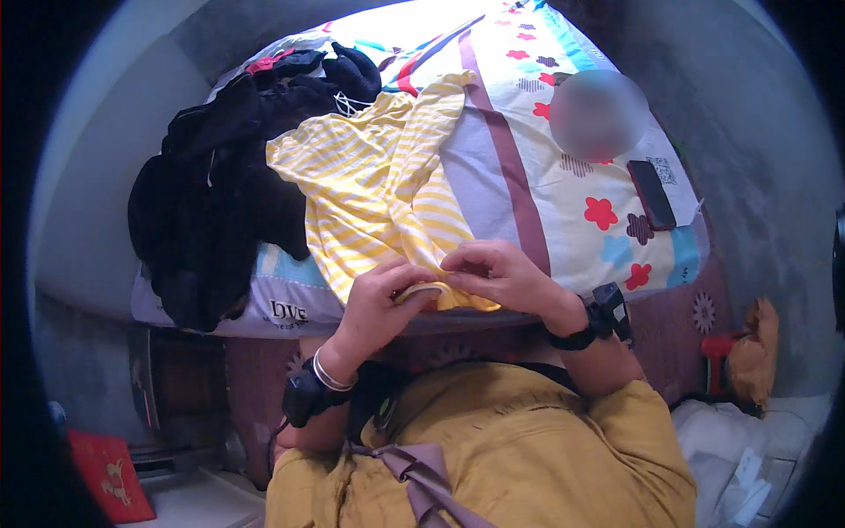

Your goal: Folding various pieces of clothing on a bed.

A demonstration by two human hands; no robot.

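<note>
A yellow-and-white striped shirt (pixel 370 191) lies spread on the bed before me, its near edge gathered between both hands. My left hand (pixel 386 303) pinches a folded part of that edge, thumb and fingers together. Close beside it, my right hand (pixel 492 274) grips the cloth with its fingertips. The two hands nearly touch. A band of darker yellow trim curves below them. Black garments (pixel 218 171) are heaped to the left of the shirt, partly against it.
A phone (pixel 652 195) rests on a sheet of paper (pixel 675 178) at the bed's right. A flowered sheet (pixel 568 244) covers the bed. A brown paper bag (pixel 756 356) stands low on the right, and a red item with a printed figure (pixel 112 478) lies at lower left.
</note>
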